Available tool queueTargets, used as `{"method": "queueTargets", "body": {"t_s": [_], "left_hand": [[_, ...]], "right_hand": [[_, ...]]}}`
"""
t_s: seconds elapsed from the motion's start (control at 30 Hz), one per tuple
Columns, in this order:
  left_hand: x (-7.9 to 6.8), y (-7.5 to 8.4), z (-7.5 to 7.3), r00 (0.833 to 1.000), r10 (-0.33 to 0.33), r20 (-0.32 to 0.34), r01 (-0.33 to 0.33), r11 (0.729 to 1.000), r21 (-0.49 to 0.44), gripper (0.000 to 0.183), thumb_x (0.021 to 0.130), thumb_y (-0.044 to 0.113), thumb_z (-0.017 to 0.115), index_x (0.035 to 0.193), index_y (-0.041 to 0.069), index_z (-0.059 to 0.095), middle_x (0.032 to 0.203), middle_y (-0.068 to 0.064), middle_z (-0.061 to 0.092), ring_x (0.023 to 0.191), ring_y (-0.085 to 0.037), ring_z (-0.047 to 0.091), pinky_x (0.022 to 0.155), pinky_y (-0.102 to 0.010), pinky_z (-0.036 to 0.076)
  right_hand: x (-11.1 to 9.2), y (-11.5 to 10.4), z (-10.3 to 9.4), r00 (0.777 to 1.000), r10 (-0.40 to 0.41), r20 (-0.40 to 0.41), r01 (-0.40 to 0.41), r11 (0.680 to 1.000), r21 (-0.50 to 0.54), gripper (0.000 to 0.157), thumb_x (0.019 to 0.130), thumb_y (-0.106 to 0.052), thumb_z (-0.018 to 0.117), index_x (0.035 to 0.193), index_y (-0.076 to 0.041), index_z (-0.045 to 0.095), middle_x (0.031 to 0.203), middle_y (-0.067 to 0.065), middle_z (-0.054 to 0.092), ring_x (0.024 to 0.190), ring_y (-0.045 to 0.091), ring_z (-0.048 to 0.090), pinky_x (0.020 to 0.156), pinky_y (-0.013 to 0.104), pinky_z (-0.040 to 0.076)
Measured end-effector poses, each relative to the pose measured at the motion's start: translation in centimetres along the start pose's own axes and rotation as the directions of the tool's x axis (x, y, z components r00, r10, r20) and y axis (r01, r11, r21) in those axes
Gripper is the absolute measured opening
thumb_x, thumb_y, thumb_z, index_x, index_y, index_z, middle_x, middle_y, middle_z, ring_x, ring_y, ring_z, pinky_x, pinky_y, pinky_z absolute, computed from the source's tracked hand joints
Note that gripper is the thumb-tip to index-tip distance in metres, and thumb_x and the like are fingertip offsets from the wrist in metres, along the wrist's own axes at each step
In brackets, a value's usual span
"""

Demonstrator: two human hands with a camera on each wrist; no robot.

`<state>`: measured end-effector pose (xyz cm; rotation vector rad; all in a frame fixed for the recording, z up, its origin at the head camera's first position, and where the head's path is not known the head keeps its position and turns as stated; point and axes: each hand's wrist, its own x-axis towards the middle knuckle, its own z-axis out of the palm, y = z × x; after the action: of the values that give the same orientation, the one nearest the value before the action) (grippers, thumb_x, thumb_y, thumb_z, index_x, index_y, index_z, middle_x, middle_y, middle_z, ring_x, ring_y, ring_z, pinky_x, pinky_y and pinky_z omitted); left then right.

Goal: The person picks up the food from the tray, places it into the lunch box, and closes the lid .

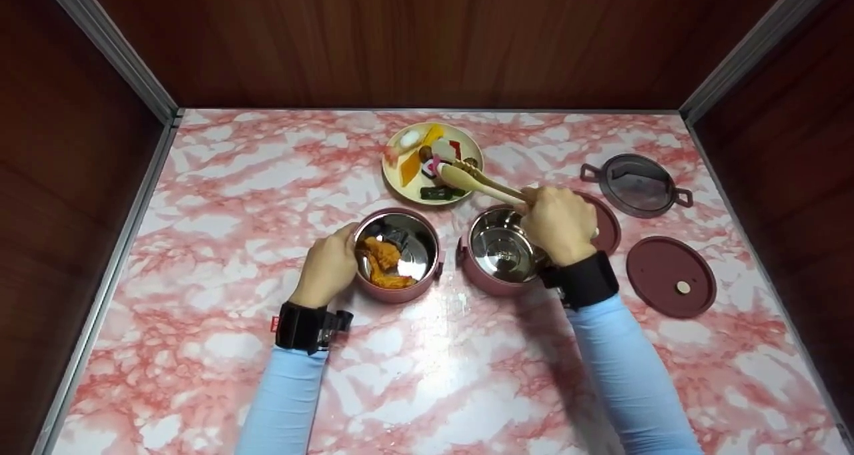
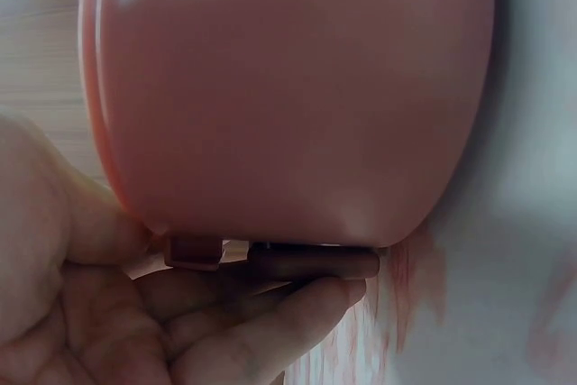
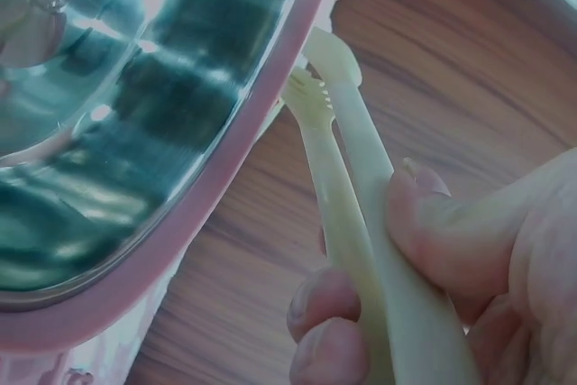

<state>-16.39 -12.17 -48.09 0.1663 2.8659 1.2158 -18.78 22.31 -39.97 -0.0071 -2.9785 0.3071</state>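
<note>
seeing at the right, from near to far, one dark red lid (image 1: 657,271), another lid (image 1: 607,225) partly hidden by right hand (image 1: 559,223), and one two-handled lid (image 1: 637,187). finding right pot (image 1: 500,251) just below this hand. holding left pot (image 1: 395,295), with food pieces (image 1: 383,253) inside, at its left side by left hand (image 1: 327,265), thumb by rim. gripping pale tongs (image 1: 470,180) in curled right fingers, pointing far and left, above plate (image 1: 408,191) with small foods (image 1: 410,168). cannot tell if pinching any.
</note>
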Motion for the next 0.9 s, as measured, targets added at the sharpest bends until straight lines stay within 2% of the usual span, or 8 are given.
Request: {"method": "queueTargets", "body": {"t_s": [0.17,0.37,0.63,0.77,0.9], "left_hand": [[0.0,0.0,0.0,1.0,-0.016,0.011,0.017,1.0,-0.004,0.041,0.103,0.009,0.043,0.142,-0.001,0.051,0.132,-0.024,0.058,0.118,-0.04,0.059,0.102,-0.051,0.045],[0.0,-0.1,0.1,1.0,0.008,-0.011,-0.008,1.0,0.017,0.039,0.103,0.01,0.044,0.139,0.0,0.055,0.13,-0.023,0.061,0.116,-0.041,0.06,0.1,-0.051,0.047],[0.1,0.0,0.1,1.0,-0.004,-0.001,0.004,1.0,0.009,0.04,0.103,0.011,0.043,0.14,-0.001,0.053,0.132,-0.023,0.059,0.118,-0.04,0.058,0.103,-0.051,0.045],[0.0,0.0,0.1,1.0,-0.01,0.004,0.01,1.0,0.003,0.04,0.103,0.011,0.043,0.141,-0.001,0.052,0.133,-0.023,0.058,0.119,-0.041,0.058,0.103,-0.051,0.044],[0.0,-0.1,0.1,1.0,-0.002,-0.003,0.002,1.0,0.0,0.04,0.103,0.01,0.043,0.14,-0.001,0.053,0.132,-0.023,0.059,0.118,-0.041,0.059,0.103,-0.051,0.045]], "right_hand": [[-0.2,1.0,-0.7,0.999,0.019,0.042,-0.021,0.999,0.047,0.025,0.089,-0.033,0.068,0.11,-0.021,0.077,0.091,0.024,0.069,0.077,0.045,0.064,0.057,0.056,0.047],[-1.3,2.1,-1.6,0.998,-0.065,-0.01,0.066,0.992,0.107,0.024,0.091,-0.035,0.069,0.11,-0.025,0.078,0.093,0.02,0.072,0.079,0.043,0.065,0.053,0.053,0.044],[-3.7,2.9,-3.4,0.994,-0.103,-0.047,0.109,0.982,0.154,0.028,0.088,-0.031,0.073,0.115,-0.023,0.077,0.095,0.014,0.074,0.074,0.035,0.064,0.052,0.049,0.042],[-5.0,3.0,-4.1,0.994,-0.104,-0.024,0.107,0.979,0.171,0.029,0.09,-0.031,0.073,0.117,-0.025,0.076,0.084,0.008,0.073,0.065,0.029,0.058,0.05,0.042,0.038],[-6.3,3.0,-4.5,0.995,-0.104,-0.006,0.104,0.977,0.187,0.029,0.09,-0.032,0.072,0.119,-0.028,0.075,0.091,0.003,0.075,0.065,0.025,0.056,0.051,0.04,0.037]]}}
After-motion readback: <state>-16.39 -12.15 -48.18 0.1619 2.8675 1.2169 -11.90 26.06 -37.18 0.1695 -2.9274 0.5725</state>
